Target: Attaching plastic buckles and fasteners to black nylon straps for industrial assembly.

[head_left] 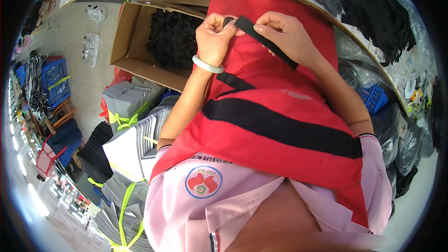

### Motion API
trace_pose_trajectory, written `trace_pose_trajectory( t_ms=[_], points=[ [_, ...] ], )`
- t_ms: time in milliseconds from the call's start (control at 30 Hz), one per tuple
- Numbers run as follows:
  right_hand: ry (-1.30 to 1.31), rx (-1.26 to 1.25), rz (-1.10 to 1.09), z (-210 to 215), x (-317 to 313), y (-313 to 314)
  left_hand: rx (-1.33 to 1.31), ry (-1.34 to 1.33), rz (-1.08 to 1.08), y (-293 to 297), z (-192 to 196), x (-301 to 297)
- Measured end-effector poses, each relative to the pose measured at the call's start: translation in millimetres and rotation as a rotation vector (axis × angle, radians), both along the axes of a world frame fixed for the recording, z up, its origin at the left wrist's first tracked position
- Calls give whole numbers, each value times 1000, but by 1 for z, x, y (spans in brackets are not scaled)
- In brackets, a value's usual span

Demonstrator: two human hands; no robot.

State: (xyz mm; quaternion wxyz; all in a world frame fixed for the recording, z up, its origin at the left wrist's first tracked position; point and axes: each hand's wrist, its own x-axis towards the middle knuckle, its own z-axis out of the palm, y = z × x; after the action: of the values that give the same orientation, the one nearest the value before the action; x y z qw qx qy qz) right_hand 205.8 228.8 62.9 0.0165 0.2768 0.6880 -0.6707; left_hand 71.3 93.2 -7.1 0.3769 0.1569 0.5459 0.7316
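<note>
While my left hand (213, 37) and right hand (282, 32) pinch the black strap (266, 42) shut-fingered over the red cloth (280, 107), it lies slanted; a loose pinch could let it slip. Skewing seems likely then.

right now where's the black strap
In the head view the black strap is upper centre, pinched between the left hand and right hand over the red cloth, right of the cardboard box.

Both forearms reach forward — left hand (213, 37) and right hand (280, 35) each in a pinching grip.
</note>
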Motion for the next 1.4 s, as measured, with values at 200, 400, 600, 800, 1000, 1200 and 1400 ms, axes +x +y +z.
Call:
trace_pose_trajectory(
  t_ms=[200, 400, 600, 800, 1000, 1200, 1400],
  points=[
    [-87, -108, 4, 0, -3, -1, -66, -8, -55, 2, 14, 10],
    [-27, -335, -149, -13, 2, -5, -12, -24, -21, 9, 11, 22],
    [194, -474, -308, -23, -3, -16, -48, 42, -22, 9, 12, 27],
    [111, -268, -293, -24, 0, -17, -169, 658, 64, 4, 7, 18],
    [105, -299, -242, -35, -3, -7, -122, 1077, -46, 1, 2, 16],
    [232, -531, -230, -40, -3, 1, -59, -171, -164, -3, 3, 12],
    [550, 349, -243, -40, -3, -7, -125, -371, -166, 6, 10, 8]
  ],
)
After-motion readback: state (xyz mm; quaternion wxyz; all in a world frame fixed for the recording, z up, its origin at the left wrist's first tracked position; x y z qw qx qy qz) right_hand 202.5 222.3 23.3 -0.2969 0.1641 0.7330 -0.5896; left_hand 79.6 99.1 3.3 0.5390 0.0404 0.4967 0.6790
